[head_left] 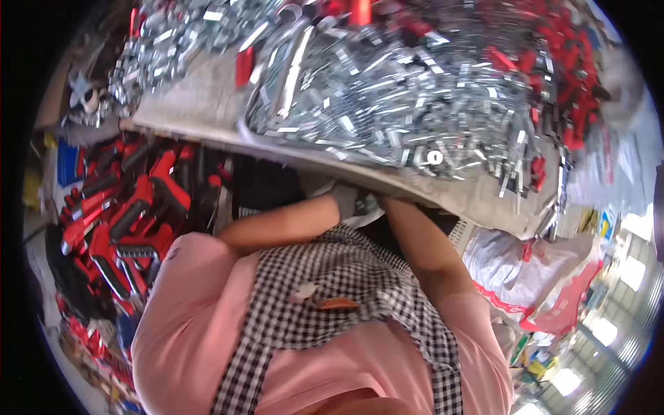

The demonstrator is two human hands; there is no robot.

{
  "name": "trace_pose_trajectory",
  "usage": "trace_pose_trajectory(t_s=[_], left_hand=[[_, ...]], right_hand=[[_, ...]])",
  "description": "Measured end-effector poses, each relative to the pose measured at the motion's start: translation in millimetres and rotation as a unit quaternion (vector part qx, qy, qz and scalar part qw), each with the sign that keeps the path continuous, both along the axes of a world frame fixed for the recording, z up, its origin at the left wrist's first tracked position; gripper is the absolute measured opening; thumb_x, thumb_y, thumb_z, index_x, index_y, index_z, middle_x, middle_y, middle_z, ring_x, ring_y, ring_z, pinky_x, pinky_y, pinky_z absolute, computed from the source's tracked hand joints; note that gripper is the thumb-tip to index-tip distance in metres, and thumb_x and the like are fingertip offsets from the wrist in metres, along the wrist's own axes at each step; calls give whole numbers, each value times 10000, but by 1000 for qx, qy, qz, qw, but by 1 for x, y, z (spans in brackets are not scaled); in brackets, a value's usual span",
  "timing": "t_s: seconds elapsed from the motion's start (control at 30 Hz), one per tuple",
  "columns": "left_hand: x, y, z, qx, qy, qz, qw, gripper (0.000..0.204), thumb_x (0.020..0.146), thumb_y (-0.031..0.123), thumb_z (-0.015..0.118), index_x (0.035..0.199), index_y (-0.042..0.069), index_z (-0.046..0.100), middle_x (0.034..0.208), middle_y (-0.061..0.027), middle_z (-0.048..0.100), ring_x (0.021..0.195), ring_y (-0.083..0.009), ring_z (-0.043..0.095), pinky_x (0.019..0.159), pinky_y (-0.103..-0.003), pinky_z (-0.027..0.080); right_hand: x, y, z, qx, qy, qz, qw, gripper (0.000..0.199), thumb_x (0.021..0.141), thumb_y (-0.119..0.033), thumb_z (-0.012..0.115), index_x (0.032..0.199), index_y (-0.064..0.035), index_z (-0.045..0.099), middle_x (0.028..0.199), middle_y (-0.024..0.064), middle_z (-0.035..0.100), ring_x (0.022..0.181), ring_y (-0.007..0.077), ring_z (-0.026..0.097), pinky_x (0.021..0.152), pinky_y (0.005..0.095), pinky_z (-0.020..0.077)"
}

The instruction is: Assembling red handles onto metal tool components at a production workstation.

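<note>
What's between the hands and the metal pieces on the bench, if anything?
The bench's front edge: left forearm and right forearm end near it; metal pieces lie beyond. Hands mostly hidden.

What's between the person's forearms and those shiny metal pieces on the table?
The head view shows the table's front edge running between the left forearm and right forearm on one side and the metal pieces on the other.

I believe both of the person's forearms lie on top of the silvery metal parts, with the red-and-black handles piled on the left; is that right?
Not quite: the head view shows the left forearm and right forearm at the near edge of the bench, not on the silvery metal parts. The red-and-black handles are indeed piled on the left.
</note>
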State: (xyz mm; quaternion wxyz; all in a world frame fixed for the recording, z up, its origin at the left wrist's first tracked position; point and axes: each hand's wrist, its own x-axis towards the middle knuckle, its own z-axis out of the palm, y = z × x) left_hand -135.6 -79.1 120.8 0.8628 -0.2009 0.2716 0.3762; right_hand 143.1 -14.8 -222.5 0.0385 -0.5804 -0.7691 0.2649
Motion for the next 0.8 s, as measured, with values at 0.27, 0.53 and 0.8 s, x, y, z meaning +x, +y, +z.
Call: trace_pose_trajectory(t_s=[0.27,0.53,0.8], left_hand=[[2,-15,-61,-46,-16,53,997,318,949,174,418,1146,-41,547,1089,-174,611,966,-216,605,850,-291,498],[35,-19,-159,-30,-16,74,997,352,942,230,428,1181,-8,528,1092,-158,614,940,-212,615,807,-289,517],[90,-2,-229,-11,-13,94,995,392,934,287,437,1216,26,509,1095,-142,617,913,-207,624,764,-288,536]], right_hand=[[-62,-6,14,-19,23,80,996,518,843,-394,537,1276,-111,516,1264,166,548,1084,309,579,901,390,472],[-75,15,38,-147,18,191,970,502,850,-387,529,1274,-119,518,1269,170,543,1066,315,588,887,390,481],[-12,18,70,-268,16,295,917,487,856,-381,521,1272,-127,519,1274,173,538,1048,322,597,872,390,489]])
